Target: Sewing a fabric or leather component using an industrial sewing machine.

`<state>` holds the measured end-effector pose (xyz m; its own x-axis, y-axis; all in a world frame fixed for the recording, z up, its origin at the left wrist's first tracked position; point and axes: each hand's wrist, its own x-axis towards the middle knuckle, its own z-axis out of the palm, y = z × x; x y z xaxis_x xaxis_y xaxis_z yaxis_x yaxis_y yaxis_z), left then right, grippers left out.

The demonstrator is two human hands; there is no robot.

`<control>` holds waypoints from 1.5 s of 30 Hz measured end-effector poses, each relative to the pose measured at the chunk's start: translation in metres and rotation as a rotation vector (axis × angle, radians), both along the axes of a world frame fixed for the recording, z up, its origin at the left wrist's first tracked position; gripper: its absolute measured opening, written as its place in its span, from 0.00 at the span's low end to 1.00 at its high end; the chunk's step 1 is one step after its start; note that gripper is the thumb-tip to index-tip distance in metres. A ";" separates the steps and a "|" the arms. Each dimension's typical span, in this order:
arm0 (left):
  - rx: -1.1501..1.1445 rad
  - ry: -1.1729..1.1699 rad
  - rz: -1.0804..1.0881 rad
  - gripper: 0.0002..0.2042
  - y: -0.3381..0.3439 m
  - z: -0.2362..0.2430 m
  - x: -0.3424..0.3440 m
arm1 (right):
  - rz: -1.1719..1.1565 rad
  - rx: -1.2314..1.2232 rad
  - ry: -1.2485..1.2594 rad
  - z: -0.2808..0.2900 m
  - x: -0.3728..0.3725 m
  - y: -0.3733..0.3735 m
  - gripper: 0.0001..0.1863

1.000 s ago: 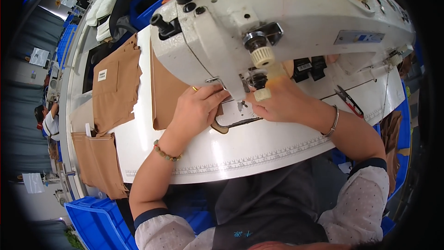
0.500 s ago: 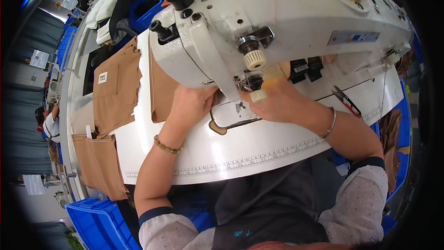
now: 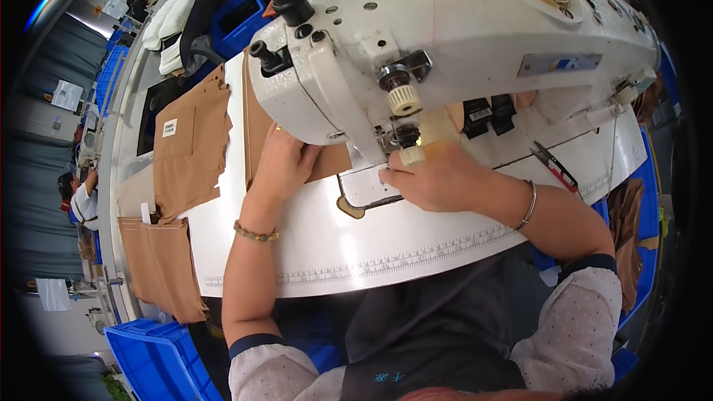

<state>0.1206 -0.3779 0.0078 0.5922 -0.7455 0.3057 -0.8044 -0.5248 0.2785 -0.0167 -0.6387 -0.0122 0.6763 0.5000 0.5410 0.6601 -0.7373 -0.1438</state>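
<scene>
A white industrial sewing machine (image 3: 460, 30) stands over the pale table. Left of its needle area, my left hand (image 3: 278, 167) grips a brown fabric piece (image 3: 330, 163), its thumb and fingers closed on the cloth. The fabric runs from beneath the machine head toward the far left. My right hand (image 3: 438, 178) is beside the needle area with its fingers curled together, just below the cream tension knob (image 3: 411, 156). The machine partly covers those fingertips, so what they hold cannot be made out.
Thread snips (image 3: 555, 166) and black labels (image 3: 489, 115) lie right of the machine. Stacked brown pieces (image 3: 189, 145) sit at the left; another brown pile (image 3: 160, 260) hangs over the edge. A blue bin (image 3: 160, 356) stands lower left. A ruler strip (image 3: 386, 260) follows the table's front.
My left hand has moved left, away from the needle, and more brown fabric shows between it and the machine. The right hand has stayed near the needle.
</scene>
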 end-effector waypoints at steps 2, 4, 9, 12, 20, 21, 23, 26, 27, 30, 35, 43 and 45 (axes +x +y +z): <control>0.028 0.116 0.038 0.11 0.006 0.003 -0.003 | 0.179 0.054 0.202 -0.003 -0.001 0.003 0.15; 0.192 -0.011 0.210 0.12 -0.004 0.018 -0.032 | 0.269 0.113 0.149 -0.004 -0.003 0.010 0.18; 0.552 -0.270 0.382 0.22 -0.019 0.030 -0.086 | 0.419 -0.041 0.163 0.003 -0.014 0.013 0.36; 0.706 -0.158 0.430 0.19 -0.024 0.045 -0.092 | 0.405 -0.118 0.226 0.004 -0.015 0.011 0.37; 0.304 -0.152 0.154 0.17 0.003 0.028 -0.061 | 0.477 -0.009 0.155 0.002 -0.021 0.027 0.41; 0.205 -0.176 0.198 0.18 0.008 0.028 -0.054 | 0.457 -0.044 0.192 0.000 -0.022 0.028 0.42; 0.165 -0.339 0.392 0.22 0.030 0.024 -0.025 | 0.470 -0.051 0.204 0.005 -0.022 0.026 0.41; 0.302 -0.200 0.986 0.31 0.097 0.000 0.038 | 0.480 -0.053 0.233 0.008 -0.024 0.023 0.40; 0.260 -0.014 0.993 0.32 0.145 -0.009 0.059 | 0.508 -0.047 0.230 0.012 -0.023 0.027 0.39; 0.227 0.153 1.034 0.35 0.182 -0.026 0.084 | 0.504 -0.035 0.211 0.014 -0.023 0.025 0.37; 0.269 0.057 1.042 0.32 0.195 -0.010 0.099 | 0.508 -0.057 0.173 0.018 -0.022 0.022 0.36; 0.251 -0.047 0.248 0.29 0.044 0.025 -0.040 | 0.474 -0.091 0.122 0.015 -0.024 0.016 0.33; 0.376 -0.210 0.278 0.31 0.044 0.022 -0.077 | 0.457 -0.186 0.220 0.015 -0.025 0.014 0.34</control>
<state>0.0435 -0.3339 0.0300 0.7387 -0.6496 0.1799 -0.6382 -0.7599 -0.1234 -0.0420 -0.6246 0.0030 0.4548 0.8436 0.2854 0.8885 -0.4080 -0.2099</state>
